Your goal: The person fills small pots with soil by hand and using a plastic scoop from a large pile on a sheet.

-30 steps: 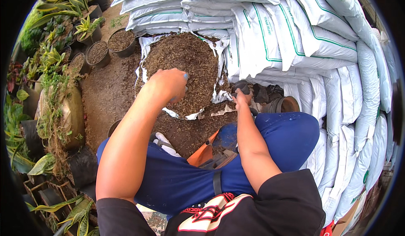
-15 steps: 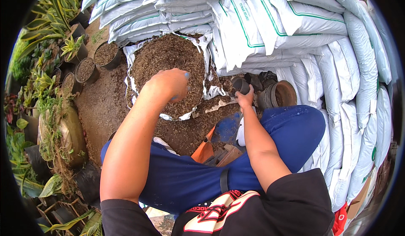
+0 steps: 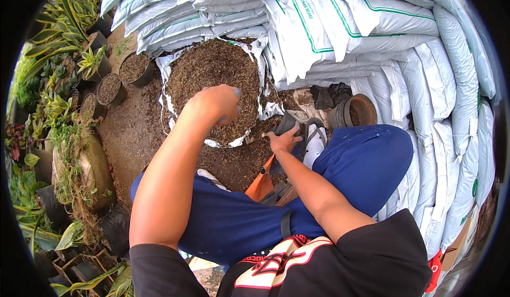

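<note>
My left hand (image 3: 217,106) is above the brown, crumbly potting mix (image 3: 215,66) in an opened white sack (image 3: 164,92). Its fingers curl downward, and whatever they may hold is hidden beneath the hand. Lower right of the sack, my right hand (image 3: 285,140) grips a small dark plant pot (image 3: 287,122), thumb on one side and fingers on the other. The pot is partly covered by the hand, and its inside does not show.
Stacked white sacks (image 3: 308,21) rise behind and to the right. Nested brown pots (image 3: 361,110) lie beside my right knee. At left stand filled black pots (image 3: 135,70) and potted plants (image 3: 58,26). An orange piece (image 3: 259,186) lies between my legs.
My right hand has moved left and nearer to me with the small pot, away from the nested pots. My left hand has barely shifted.
</note>
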A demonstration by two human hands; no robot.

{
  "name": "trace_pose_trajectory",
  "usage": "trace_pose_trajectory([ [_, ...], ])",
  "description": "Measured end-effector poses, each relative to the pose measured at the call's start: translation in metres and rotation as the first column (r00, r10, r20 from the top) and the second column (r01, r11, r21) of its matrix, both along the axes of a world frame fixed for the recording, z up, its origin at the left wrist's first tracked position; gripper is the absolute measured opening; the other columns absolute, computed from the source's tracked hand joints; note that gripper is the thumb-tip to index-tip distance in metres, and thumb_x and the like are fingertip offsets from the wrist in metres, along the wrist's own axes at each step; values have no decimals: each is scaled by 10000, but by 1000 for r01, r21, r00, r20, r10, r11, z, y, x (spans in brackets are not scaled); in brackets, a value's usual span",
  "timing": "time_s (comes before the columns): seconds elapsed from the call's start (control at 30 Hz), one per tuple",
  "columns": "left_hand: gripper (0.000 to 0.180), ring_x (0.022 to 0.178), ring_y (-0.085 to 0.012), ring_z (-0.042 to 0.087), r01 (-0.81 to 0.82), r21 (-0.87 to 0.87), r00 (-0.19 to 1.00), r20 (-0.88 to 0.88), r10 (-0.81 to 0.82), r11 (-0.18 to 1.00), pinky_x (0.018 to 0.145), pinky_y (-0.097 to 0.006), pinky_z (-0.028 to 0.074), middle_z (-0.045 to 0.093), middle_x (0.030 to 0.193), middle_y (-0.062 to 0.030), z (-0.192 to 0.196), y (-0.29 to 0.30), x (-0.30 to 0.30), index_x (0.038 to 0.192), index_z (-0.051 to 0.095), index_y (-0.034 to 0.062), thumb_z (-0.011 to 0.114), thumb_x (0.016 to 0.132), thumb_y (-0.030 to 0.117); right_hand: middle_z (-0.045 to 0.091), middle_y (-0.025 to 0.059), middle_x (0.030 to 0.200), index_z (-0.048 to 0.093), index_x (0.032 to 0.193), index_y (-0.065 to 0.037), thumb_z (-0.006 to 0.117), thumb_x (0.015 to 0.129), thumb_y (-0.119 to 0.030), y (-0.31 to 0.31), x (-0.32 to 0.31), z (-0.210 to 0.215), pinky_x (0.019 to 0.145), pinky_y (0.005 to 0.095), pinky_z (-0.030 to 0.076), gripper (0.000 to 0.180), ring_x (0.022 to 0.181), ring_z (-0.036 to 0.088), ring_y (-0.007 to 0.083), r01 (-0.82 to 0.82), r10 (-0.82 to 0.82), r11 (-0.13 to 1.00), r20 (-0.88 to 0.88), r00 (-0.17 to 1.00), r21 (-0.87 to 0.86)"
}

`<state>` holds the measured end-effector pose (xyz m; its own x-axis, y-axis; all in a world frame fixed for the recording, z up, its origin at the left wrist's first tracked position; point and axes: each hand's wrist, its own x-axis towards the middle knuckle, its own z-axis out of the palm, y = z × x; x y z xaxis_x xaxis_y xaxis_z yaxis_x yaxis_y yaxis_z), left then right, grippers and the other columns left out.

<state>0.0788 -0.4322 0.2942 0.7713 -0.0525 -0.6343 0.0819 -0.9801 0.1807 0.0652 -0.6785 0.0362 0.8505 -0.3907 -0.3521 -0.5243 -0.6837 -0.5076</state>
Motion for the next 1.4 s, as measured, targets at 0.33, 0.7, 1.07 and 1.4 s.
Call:
trace_pose_trajectory([
  [0.33, 539, 1232, -401, 665, 6, 2, 1000, -19, -6, 1000, 1029, -484, 548, 674, 1352, -242, 7, -2, 0, 1537, 534, 147, 620, 1018, 264, 299, 311, 1548, -38, 1644, -137, 844, 842, -445, 61, -22, 25, 1074, 558, 503, 1231, 1356, 477, 475, 238, -199, 970, -402, 894, 50],
  [0.7, 527, 1152, -405, 701, 60, -27, 996, -59, -61, 998, 963, -486, 571, 705, 1275, -257, 5, -3, 6, 1521, 548, 114, 611, 1012, 234, 505, 174, 1347, 167, 1488, -103, 845, 768, -221, 43, 2, 13, 992, 486, 560, 996, 1155, 595, 295, 594, -363, 599, -480, 799, 536],
  [1.07, 574, 1153, -375, 709, 73, -33, 994, -85, -76, 997, 984, -480, 568, 722, 1271, -216, -9, -2, 15, 1533, 533, 108, 633, 985, 246, 588, 114, 1228, 520, 1258, -136, 745, 809, -246, -11, 9, 31, 944, 488, 572, 514, 1139, 603, 278, 456, -236, 568, -394, 888, 686],
  [1.4, 575, 1334, -389, 601, -43, -63, 999, -18, 42, 997, 1107, -474, 494, 601, 1477, -215, 21, 22, 4, 1577, 483, 140, 603, 1030, 271, 446, 298, 1350, 322, 1548, -97, 910, 725, -229, 60, 47, 140, 1097, 541, 420, 1020, 1277, 480, 472, -469, 376, 881, 511, 773, 60],
])
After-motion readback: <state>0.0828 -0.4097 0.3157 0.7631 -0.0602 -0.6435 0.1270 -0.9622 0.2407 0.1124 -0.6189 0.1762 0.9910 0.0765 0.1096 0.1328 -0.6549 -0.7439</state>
